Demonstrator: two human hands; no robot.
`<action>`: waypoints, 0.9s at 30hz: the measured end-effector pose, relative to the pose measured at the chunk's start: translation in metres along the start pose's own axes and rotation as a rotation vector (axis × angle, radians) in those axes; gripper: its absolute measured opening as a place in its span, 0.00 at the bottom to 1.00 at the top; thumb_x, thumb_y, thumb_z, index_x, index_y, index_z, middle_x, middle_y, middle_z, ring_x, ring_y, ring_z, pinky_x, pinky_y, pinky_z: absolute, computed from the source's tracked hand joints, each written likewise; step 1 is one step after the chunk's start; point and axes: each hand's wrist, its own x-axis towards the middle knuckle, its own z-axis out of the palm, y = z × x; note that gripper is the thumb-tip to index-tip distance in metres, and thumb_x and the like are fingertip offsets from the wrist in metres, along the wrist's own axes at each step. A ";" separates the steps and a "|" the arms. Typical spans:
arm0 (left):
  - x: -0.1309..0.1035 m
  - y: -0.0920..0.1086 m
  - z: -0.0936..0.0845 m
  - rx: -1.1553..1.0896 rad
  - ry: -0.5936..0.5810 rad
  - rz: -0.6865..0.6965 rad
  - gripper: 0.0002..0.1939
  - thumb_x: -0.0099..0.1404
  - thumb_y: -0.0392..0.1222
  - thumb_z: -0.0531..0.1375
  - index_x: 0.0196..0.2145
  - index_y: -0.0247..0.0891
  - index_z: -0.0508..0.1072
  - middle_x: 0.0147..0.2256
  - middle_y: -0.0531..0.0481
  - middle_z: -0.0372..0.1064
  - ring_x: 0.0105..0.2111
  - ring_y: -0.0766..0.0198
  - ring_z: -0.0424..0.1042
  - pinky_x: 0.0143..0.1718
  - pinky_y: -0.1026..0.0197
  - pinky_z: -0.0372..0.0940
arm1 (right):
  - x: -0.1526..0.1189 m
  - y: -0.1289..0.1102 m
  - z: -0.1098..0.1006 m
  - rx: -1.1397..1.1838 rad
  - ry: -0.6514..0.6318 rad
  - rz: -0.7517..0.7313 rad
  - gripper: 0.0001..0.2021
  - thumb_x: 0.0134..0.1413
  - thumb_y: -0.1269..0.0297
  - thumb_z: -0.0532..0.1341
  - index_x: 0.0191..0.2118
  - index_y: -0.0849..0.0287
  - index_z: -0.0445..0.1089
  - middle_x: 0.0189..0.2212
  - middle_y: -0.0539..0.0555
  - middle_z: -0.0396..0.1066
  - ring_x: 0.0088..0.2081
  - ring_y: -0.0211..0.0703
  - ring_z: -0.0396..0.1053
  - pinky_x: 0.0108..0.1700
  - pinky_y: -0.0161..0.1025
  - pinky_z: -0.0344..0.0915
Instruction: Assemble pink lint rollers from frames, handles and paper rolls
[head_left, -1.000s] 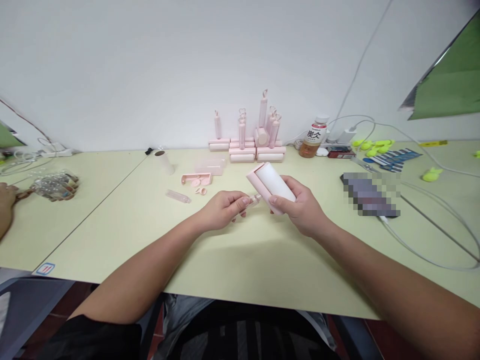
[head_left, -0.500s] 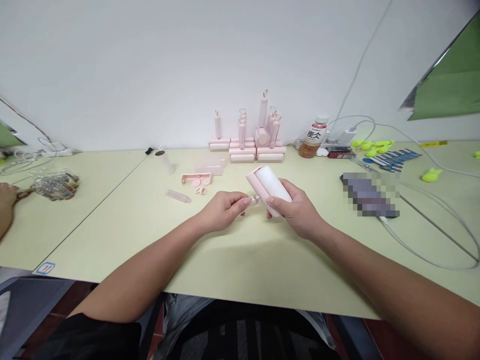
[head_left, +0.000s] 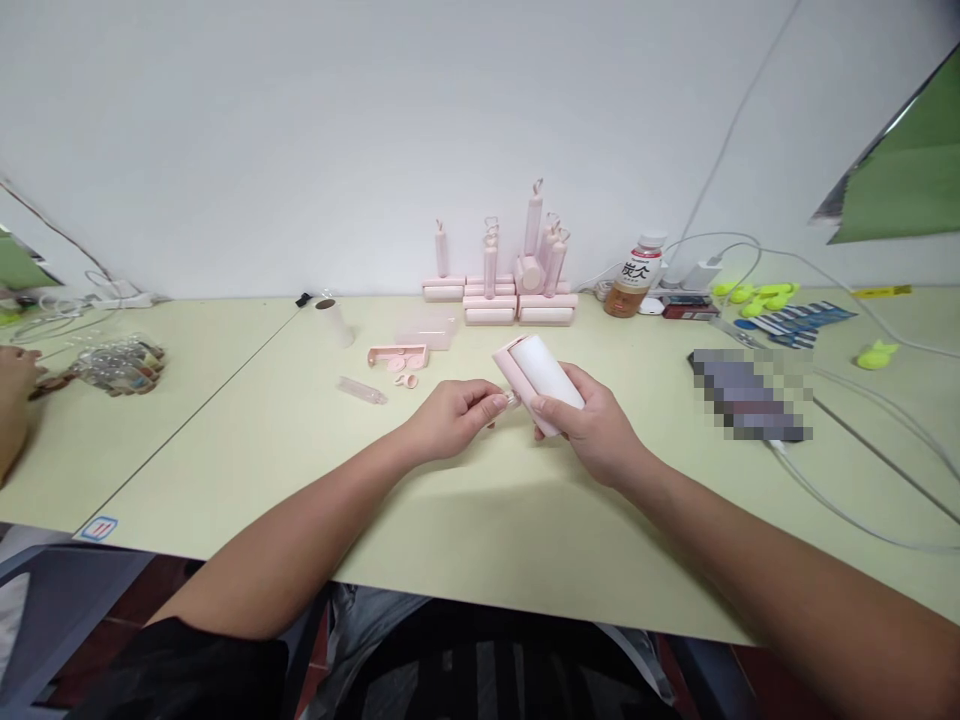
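Note:
My right hand (head_left: pixel 598 420) is wrapped round a pink lint roller with a white roll (head_left: pixel 549 372), tilted above the table. Pinched between the thumb and forefinger of my left hand (head_left: pixel 457 418) is a small clear part (head_left: pixel 511 398), at the roller's left side; its far end is hard to make out. On the table to the left lie a clear tube-like handle (head_left: pixel 361 390), a pink case shell (head_left: pixel 397 355), small pink pieces (head_left: pixel 406 381) and a translucent cover (head_left: pixel 427 330).
Several pink rollers (head_left: pixel 491 308) with upright handles stand by the wall. A white roll (head_left: pixel 335 322) is left of them. Rightward are a bottle (head_left: pixel 634 276), cables and a blurred phone (head_left: pixel 750 395). Another person's hand (head_left: pixel 16 385) is near wrapped items (head_left: pixel 124 365) at far left.
The view has shifted slightly, so the table items appear a little further right. My left hand's clear part sits closer against the roller, less of it showing.

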 end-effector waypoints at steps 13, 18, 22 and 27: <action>0.010 0.013 0.042 -0.005 -0.038 0.038 0.20 0.70 0.53 0.50 0.31 0.37 0.71 0.28 0.51 0.71 0.29 0.65 0.69 0.31 0.64 0.62 | 0.003 0.017 0.007 0.300 -0.057 0.131 0.19 0.53 0.46 0.64 0.37 0.59 0.73 0.34 0.55 0.75 0.32 0.44 0.71 0.36 0.41 0.69; 0.034 -0.007 -0.010 0.483 0.149 -0.054 0.16 0.69 0.48 0.50 0.36 0.38 0.75 0.37 0.48 0.75 0.38 0.59 0.72 0.38 0.59 0.63 | 0.008 0.006 -0.004 0.246 0.065 0.292 0.16 0.57 0.49 0.60 0.36 0.60 0.72 0.25 0.50 0.70 0.21 0.35 0.64 0.22 0.34 0.62; 0.070 -0.041 -0.067 0.904 0.167 -0.365 0.21 0.66 0.45 0.52 0.55 0.43 0.68 0.58 0.43 0.62 0.57 0.49 0.61 0.53 0.51 0.59 | 0.006 0.005 -0.004 0.153 -0.035 0.366 0.12 0.56 0.54 0.62 0.35 0.59 0.69 0.20 0.46 0.65 0.17 0.33 0.58 0.18 0.31 0.56; 0.095 -0.072 -0.106 0.946 0.054 -0.495 0.31 0.58 0.48 0.59 0.58 0.40 0.62 0.57 0.38 0.61 0.57 0.44 0.60 0.53 0.46 0.59 | 0.002 0.009 -0.001 0.007 -0.221 0.421 0.12 0.53 0.57 0.64 0.28 0.58 0.63 0.17 0.44 0.62 0.16 0.31 0.57 0.19 0.31 0.52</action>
